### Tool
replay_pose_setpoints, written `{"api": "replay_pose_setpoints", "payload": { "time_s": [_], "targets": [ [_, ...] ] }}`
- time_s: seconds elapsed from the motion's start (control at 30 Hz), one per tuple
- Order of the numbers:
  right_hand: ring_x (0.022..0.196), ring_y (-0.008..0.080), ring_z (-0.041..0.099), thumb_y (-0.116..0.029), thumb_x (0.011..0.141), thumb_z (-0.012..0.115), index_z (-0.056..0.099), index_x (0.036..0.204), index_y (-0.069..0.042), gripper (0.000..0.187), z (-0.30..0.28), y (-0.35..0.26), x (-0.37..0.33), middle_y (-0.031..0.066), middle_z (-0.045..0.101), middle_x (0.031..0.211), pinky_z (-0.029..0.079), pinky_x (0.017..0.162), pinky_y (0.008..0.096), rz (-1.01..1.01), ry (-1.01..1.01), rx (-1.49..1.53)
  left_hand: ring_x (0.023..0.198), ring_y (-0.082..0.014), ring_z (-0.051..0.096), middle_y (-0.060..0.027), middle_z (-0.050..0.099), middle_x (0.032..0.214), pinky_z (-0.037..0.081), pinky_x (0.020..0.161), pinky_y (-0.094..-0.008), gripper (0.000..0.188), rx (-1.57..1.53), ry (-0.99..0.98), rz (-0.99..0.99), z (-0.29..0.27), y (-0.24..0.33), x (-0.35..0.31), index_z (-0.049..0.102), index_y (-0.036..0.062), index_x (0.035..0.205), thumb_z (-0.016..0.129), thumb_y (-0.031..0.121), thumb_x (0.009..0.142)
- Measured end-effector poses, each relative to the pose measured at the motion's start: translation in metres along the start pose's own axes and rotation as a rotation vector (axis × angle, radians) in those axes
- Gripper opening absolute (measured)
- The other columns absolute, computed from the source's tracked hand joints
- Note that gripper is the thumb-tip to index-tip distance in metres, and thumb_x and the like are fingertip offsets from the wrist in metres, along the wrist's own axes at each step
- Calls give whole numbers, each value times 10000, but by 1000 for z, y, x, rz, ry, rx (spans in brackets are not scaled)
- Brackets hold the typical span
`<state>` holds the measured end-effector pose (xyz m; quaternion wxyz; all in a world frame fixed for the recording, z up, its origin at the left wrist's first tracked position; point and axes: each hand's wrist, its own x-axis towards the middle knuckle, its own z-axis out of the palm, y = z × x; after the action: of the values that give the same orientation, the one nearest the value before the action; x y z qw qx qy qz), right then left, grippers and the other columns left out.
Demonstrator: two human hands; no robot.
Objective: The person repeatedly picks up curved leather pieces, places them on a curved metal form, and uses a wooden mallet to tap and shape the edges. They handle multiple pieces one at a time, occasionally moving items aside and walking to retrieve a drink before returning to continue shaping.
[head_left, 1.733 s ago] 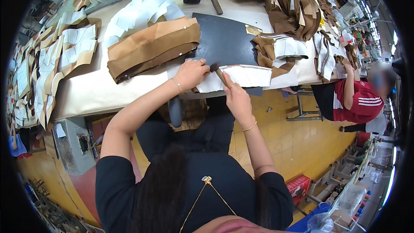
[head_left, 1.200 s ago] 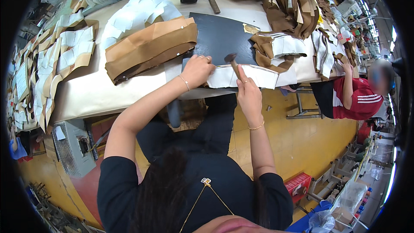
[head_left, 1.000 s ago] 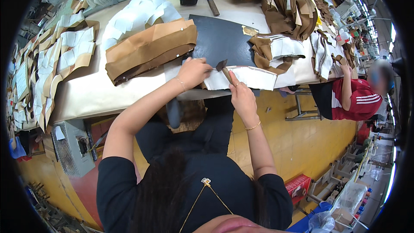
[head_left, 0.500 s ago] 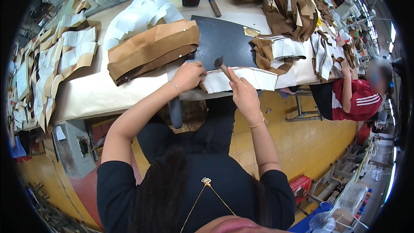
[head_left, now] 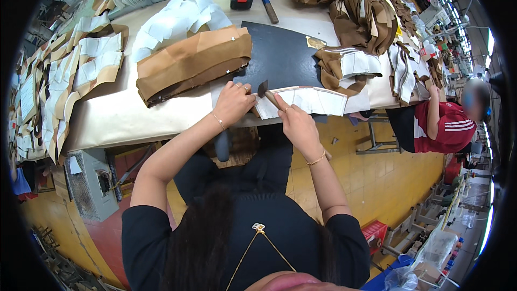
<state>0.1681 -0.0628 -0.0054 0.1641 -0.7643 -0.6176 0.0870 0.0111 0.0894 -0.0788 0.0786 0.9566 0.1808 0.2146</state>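
Observation:
In my right hand is a hammer, gripped by its wooden handle. Its dark head is over the left end of a white-faced strip piece with a brown edge. That piece lies along the front edge of the table, partly over a dark flat board. My left hand pinches the strip's left end, close to the hammer head. Just left of it rests a stack of tan and brown pieces. To the right, brown and white pieces lie folded on the board's edge.
A black fan and a second hammer sit at the back of the table. White pieces and brown bundles are piled around. More pieces cover the left side. A person in a red shirt is at the right.
My right hand and the hammer have moved left and slightly down, bringing the head near my left fingers. My left hand keeps its hold on the strip's end.

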Motion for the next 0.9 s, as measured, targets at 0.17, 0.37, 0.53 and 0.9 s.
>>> {"api": "replay_pose_setpoints", "payload": {
  "time_s": [0.17, 0.37, 0.53, 0.9],
  "targets": [
    [721, 346, 658, -190, 958, 548, 500, 1417, -265, 468, 10, -17, -8, 149, 640, 869, 540, 662, 460, 79, 95, 77, 868, -199, 589, -31, 610, 860, 398, 784, -358, 178, -29, -32, -53, -5, 1, 1, 722, 132, 775, 686, 299, 825],
    [901, 372, 630, -111, 938, 562, 446, 1458, -190, 538, 11, 19, 19, 196, 627, 939, 492, 834, 443, 93, 77, 365, 845, -253, 583, -64, 584, 818, 409, 774, -399, 188, -150, 71, -155, -29, 17, -5, 706, 96, 761, 703, 269, 835],
    [1021, 425, 526, 23, 869, 545, 257, 1543, -152, 753, 45, 39, 86, 305, 461, 1157, 436, 976, 406, 252, 248, 337, 871, -176, 643, -95, 679, 927, 504, 823, -314, 351, -1405, -155, -303, -151, 89, 8, 702, -33, 1019, 557, 287, 1002],
    [1271, 484, 357, -119, 869, 655, 144, 1546, -53, 851, 98, 54, 154, 338, 292, 1430, 284, 1092, 513, 504, 551, 440, 899, -355, 678, -339, 636, 989, 540, 815, -400, 916, -2575, 132, 584, -257, 184, 25, 161, -168, 1417, 296, 629, 984]
  ]
}}
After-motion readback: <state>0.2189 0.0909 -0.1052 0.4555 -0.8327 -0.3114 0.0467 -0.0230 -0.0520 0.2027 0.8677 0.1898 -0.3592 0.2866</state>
